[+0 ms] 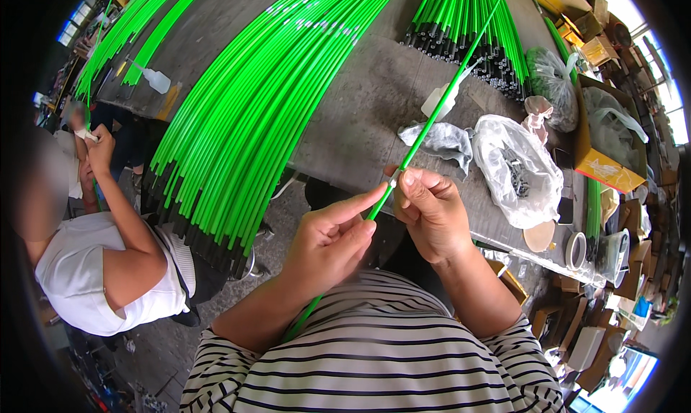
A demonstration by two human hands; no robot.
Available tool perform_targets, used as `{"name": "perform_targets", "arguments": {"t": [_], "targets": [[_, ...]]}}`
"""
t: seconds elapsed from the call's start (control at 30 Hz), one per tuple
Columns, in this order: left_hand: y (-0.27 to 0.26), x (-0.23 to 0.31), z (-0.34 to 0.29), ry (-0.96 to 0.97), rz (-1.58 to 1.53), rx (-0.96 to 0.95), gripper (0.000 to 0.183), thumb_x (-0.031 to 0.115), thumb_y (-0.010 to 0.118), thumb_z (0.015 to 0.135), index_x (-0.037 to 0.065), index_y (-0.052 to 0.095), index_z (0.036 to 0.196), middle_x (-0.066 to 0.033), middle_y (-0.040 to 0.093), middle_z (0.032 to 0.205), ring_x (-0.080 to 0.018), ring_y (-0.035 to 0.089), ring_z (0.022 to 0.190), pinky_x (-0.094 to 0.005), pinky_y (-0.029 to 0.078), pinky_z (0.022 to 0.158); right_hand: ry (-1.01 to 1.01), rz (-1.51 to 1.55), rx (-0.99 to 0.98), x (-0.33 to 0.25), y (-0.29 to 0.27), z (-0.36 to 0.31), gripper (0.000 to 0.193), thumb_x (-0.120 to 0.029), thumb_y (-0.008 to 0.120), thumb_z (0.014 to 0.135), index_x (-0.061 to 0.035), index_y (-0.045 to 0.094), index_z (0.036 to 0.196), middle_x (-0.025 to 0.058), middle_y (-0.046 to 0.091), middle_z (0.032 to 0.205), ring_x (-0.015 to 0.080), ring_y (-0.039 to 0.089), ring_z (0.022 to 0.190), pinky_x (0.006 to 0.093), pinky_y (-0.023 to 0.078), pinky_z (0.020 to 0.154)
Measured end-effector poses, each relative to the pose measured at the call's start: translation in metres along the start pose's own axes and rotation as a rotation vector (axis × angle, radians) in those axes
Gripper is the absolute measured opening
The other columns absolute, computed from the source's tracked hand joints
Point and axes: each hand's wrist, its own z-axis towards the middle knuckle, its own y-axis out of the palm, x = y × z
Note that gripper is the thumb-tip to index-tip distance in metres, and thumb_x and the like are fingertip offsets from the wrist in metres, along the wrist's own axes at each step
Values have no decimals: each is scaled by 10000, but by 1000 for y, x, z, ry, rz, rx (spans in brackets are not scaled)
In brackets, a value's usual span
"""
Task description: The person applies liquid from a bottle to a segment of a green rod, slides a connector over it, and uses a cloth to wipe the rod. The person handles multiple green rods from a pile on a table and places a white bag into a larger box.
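A long, thin green rod (430, 124) runs slantwise from beside my waist up over the table. My left hand (332, 240) has it between an outstretched index finger and the thumb. Just above, my right hand (430, 208) pinches the rod, its other fingers curled in. Between the fingertips of both hands sits a small white piece (392, 183) on the rod; its exact kind is too small to make out. Beyond my right hand lie a crumpled grey cloth (440, 141) and an open clear plastic bag (497, 136) with small dark parts inside.
A large fan of green rods with black ends (266, 103) overhangs the table (353, 103) at left. Another bundle (497, 39) lies at the far right. A white squeeze bottle (437, 102) stands behind the rod. A cardboard box (608, 150) is at right. A person (108, 269) works at left.
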Motion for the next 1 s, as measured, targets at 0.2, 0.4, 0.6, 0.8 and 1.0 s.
{"name": "perform_targets", "arguments": {"t": [0.2,0.4,0.6,0.8,1.0], "targets": [[2,-3,-1,-19,-11,27,382,23,453,877,44,435,1258,14,424,508,-28,307,350,-172,216,323,10,-31,-1,1,-4,0,203,-200,650,800,-9,647,868,-36,470,614,34,338,517,185,246,451],[1,-1,-2,-66,-35,25,386,22,481,869,56,450,1252,41,428,548,-14,333,437,-167,248,397,25,3,-8,4,-3,-2,191,-186,645,803,-4,644,861,-20,499,635,40,368,533,183,264,463],[2,-1,-2,-87,-63,30,384,5,474,869,44,450,1250,73,386,570,-3,318,479,-169,245,431,44,60,-58,7,-4,1,165,-163,632,810,0,637,836,20,563,703,58,411,566,191,311,506],[2,-1,-2,-98,-146,28,385,0,460,874,43,443,1256,74,363,576,-7,293,481,-173,232,432,35,134,-74,6,-4,4,150,-156,629,812,-7,635,820,36,583,732,59,409,561,194,320,518],[2,-6,1,-104,-165,27,383,38,457,883,44,426,1266,41,365,536,-24,276,397,-174,206,337,-31,141,-49,3,-8,8,168,-191,604,836,-24,614,827,8,559,687,45,394,548,190,309,488]]}}
